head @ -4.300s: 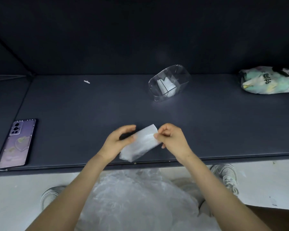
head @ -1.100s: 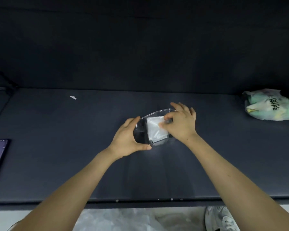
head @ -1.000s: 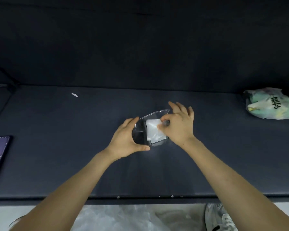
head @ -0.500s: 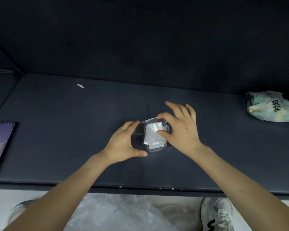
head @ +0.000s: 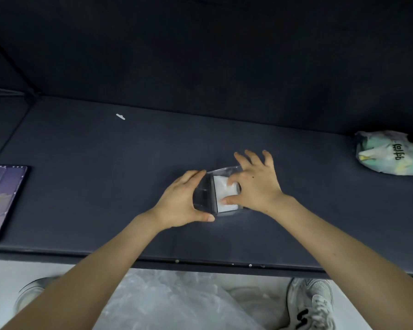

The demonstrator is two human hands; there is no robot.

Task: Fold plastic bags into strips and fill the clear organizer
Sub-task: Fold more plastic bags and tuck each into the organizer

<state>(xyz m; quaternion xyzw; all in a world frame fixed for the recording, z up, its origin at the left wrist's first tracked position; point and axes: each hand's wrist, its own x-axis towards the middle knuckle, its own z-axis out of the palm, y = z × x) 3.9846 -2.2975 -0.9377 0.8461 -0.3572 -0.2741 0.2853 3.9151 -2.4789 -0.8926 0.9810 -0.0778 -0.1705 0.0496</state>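
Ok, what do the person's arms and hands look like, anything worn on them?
The left forearm and right forearm are bare to the frame edge, no sleeve showing. The left hand and right hand have no gloves, rings, watch or bracelet. The left thumbnail looks short and unpainted. A small dark spot marks the back of the right hand.

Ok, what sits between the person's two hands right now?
Head view: the clear plastic organizer, holding white folded plastic bags, sits on the dark table between the left hand and right hand.
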